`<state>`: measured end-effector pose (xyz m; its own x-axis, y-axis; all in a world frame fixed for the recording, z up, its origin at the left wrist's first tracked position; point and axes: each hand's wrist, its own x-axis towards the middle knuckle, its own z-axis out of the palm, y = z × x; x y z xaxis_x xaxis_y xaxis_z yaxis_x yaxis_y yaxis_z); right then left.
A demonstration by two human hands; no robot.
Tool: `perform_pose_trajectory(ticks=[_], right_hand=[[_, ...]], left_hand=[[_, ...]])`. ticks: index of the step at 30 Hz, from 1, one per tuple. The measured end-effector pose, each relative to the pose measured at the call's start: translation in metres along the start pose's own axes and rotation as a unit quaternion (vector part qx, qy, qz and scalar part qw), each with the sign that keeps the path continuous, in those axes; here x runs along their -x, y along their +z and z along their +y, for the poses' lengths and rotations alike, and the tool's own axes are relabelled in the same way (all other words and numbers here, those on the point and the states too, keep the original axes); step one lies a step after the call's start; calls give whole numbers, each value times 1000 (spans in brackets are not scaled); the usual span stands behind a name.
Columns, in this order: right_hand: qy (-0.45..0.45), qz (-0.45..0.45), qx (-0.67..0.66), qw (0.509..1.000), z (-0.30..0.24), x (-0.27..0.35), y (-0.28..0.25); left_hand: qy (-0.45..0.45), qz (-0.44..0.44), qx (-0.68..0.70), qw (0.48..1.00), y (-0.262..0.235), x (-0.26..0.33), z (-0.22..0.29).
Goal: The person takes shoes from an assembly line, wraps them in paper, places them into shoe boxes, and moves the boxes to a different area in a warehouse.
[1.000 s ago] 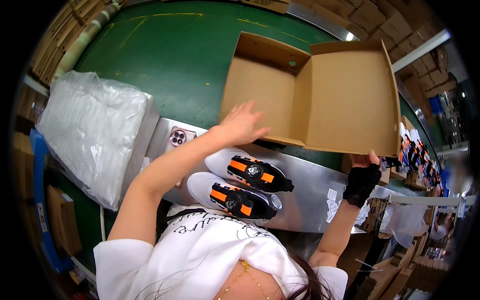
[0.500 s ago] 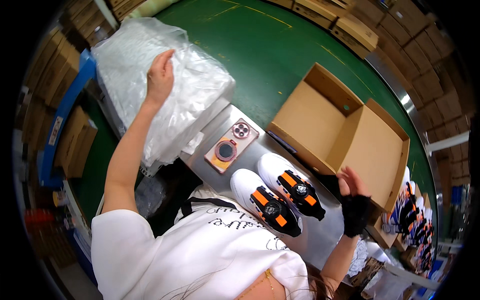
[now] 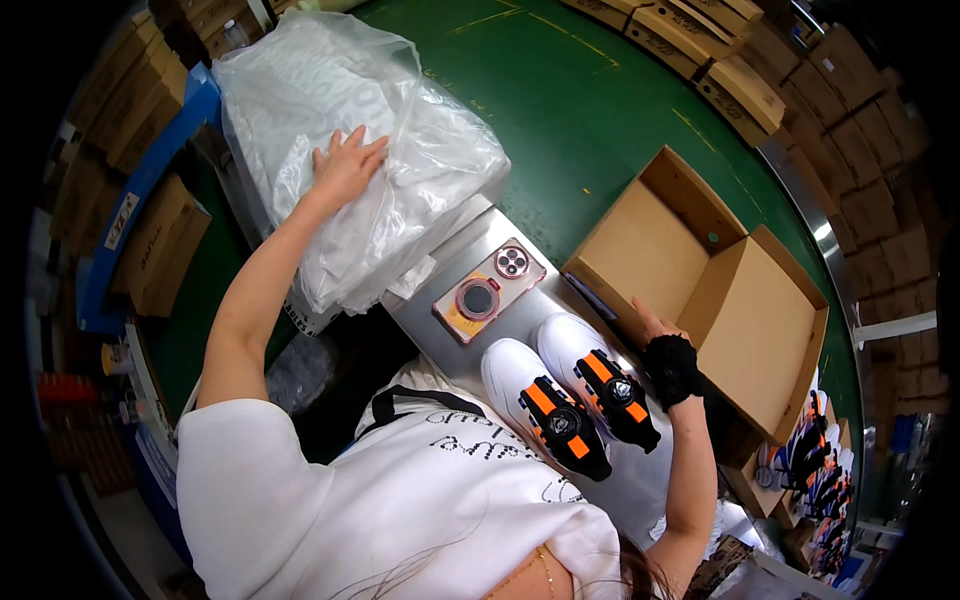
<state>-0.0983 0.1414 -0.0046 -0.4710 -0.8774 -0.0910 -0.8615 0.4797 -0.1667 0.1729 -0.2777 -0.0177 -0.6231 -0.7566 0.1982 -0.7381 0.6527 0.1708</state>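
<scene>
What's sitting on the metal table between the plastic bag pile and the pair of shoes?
In the head view, a phone in a pink case lies face down between the plastic bag pile and the shoes.

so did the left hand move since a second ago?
Yes. The left hand left the open cardboard box and swung left across the steel table; it now rests flat on the white plastic bag pile.

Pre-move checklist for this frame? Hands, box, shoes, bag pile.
1. Left hand flat on the bag pile, gripping nothing: ok.
2. Right hand by the box edge; what it holds: cannot tell.
3. Box open, inside bare: ok.
4. Two shoes side by side on the metal table, outside the box: ok.
5. Phone lies between pile and shoes, in the way: not ok.
</scene>
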Motion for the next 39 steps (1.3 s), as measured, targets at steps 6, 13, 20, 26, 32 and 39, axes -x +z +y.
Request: perform_pose_trajectory(ticks=[6, 13, 20, 26, 32, 39], right_hand=[[-1, 25, 22, 999, 6, 10, 1], [-6, 31, -114, 993, -9, 2, -16], [-11, 173, -501, 848, -21, -9, -51], [224, 541, -567, 580, 85, 35, -71], [265, 675, -479, 494, 197, 152, -66], [271, 716, -449, 460, 184, 219, -54]], left_hand=[[-32, 220, 28, 975, -77, -28, -34], [233, 209, 391, 866, -170, -45, 129], [358, -139, 557, 736, -107, -13, 356], [592, 90, 332, 729, -52, 17, 417], [481, -47, 45, 874, 14, -10, 325], [130, 100, 74, 984, 50, -65, 234]])
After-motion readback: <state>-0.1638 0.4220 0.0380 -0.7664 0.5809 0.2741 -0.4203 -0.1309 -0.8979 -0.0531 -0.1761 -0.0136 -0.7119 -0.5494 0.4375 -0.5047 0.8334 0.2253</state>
